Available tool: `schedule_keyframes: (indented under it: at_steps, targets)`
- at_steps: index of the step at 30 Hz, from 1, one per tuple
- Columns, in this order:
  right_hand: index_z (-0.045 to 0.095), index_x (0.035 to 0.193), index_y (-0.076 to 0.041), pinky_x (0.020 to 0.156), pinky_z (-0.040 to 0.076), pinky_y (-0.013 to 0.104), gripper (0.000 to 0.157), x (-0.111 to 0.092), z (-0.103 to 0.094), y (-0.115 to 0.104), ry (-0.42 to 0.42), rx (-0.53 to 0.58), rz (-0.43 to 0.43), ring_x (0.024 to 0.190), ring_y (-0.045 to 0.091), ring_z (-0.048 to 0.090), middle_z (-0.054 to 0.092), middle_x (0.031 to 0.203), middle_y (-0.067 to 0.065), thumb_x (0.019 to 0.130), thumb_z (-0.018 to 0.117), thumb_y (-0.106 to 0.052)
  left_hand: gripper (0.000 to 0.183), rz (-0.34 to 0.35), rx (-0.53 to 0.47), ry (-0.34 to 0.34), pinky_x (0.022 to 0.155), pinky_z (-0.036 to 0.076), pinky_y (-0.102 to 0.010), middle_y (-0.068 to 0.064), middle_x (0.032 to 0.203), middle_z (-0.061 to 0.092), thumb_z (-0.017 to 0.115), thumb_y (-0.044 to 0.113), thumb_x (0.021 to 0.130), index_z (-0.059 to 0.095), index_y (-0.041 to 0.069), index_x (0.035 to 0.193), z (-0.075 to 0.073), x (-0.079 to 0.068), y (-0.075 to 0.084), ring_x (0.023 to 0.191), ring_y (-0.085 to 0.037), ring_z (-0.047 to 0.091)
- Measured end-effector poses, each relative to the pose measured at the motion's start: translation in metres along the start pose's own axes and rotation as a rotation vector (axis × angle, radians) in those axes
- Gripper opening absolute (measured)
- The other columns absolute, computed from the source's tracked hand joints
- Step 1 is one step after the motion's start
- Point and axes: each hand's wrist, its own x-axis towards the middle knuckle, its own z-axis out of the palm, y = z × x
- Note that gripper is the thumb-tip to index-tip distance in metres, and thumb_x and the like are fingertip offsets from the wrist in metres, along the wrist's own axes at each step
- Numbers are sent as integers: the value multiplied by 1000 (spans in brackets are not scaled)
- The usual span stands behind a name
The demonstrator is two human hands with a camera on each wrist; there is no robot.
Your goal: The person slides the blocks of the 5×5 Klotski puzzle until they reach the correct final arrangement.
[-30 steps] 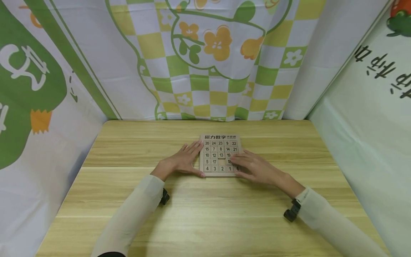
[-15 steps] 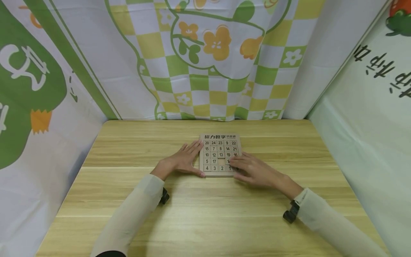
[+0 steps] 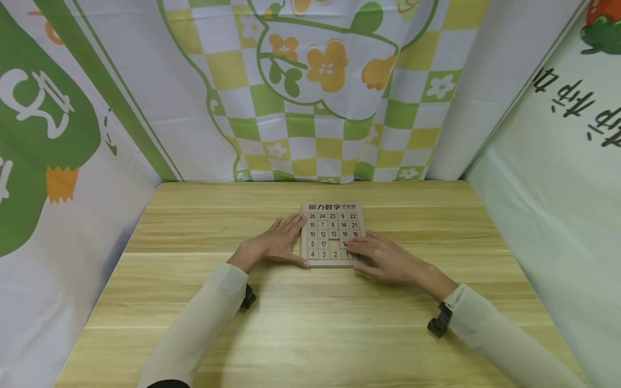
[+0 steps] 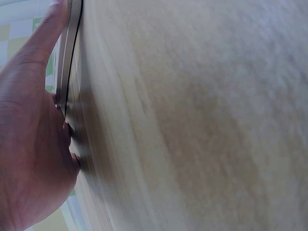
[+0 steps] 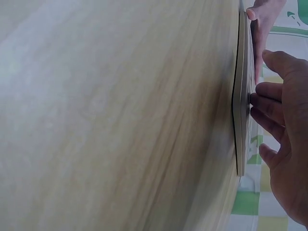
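A wooden number sliding puzzle (image 3: 333,263) lies flat on the table, its printed title along the far edge. Numbered square tiles fill its frame, with a bare gap (image 3: 335,244) in the second row from the near side. My left hand (image 3: 278,241) spreads along the left side, straight fingers at the upper corner and thumb at the lower one. From the right, my right hand (image 3: 388,256) reaches over the board, its fingertips on the tile just right of the gap. Its fingers hide part of that tile and its neighbours. In the right wrist view, the fingertips (image 5: 257,99) meet the board's top.
The puzzle sits on a light wood-grain table (image 3: 310,334). A patterned curtain (image 3: 330,134) hangs at the far edge, and printed cloth walls (image 3: 548,178) stand on both sides. Each wrist carries a small black camera (image 3: 439,323).
My right hand has slid slightly left across the tiles, uncovering tile 16 and covering more of tile 18. My left hand stays at the puzzle's left side. The gap is in the same place.
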Motion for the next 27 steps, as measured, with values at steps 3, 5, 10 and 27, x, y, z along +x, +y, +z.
schedule_keyframes:
  at_steps: [3,5,10,27]
  targets:
    - [62,145,-1,122,33,66,56,2,1,0,8,3,-14,139,37,58,63,148,17,101,71,-36,143,-12,-11,-3,131,-8,-54,-11,177,-14,63,92,77,-6,9,170,1,0,0,164,-28,-11]
    - [62,146,-2,122,33,66,56,3,2,0,11,7,-22,139,37,58,63,148,17,101,72,-35,143,-27,-7,-4,131,-9,-54,-9,177,-15,63,92,76,-7,11,170,2,2,-1,164,-27,-12]
    - [62,147,-2,122,32,65,57,9,2,-4,4,14,-29,141,37,56,62,149,17,101,72,-35,146,-30,7,9,131,-9,-52,-5,177,-17,59,98,72,-9,14,170,12,11,-12,164,-24,-13]
    - [60,149,-4,124,32,62,58,20,11,-11,-13,22,-26,142,36,56,61,151,14,103,69,-38,137,-44,30,-23,132,-5,-54,-11,177,-12,66,85,82,-6,8,170,-4,-3,9,165,-30,-8]
